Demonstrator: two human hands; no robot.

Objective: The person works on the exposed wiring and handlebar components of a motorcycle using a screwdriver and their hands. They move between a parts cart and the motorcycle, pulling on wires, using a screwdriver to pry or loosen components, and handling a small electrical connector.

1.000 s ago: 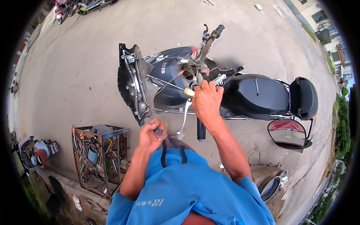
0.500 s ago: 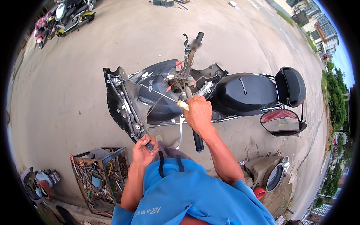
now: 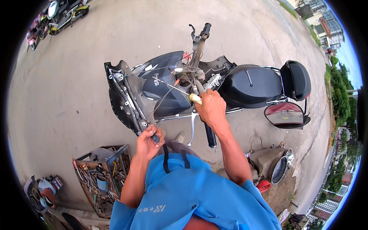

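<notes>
A partly dismantled black scooter lies across the view, its seat [image 3: 249, 91] to the right and loose wires [image 3: 186, 73] bunched around the steering column. My right hand [image 3: 212, 107] is closed around the pale yellow handle of a long screwdriver [image 3: 195, 99]. The screwdriver's shaft points up and left over the dark front cover [image 3: 165, 73]. Below my right hand are a silver brake lever [image 3: 192, 128] and a black handlebar grip [image 3: 210, 136]. Beside the stripped front panel [image 3: 128, 99], my left hand [image 3: 147, 143] pinches a small dark block [image 3: 155, 138]; thin wire runs near it.
An open tool crate [image 3: 100, 165] stands at lower left, full of hand tools. A round headlamp-like part [image 3: 280, 170] and a red bowl-shaped item [image 3: 263, 186] lie at lower right. Parked scooters [image 3: 61, 17] are at the far upper left.
The whole view has shifted, so the scooter sits higher. My right hand, the screwdriver and the near handlebar grip have moved slightly right. My left hand keeps hold of the dark block.
</notes>
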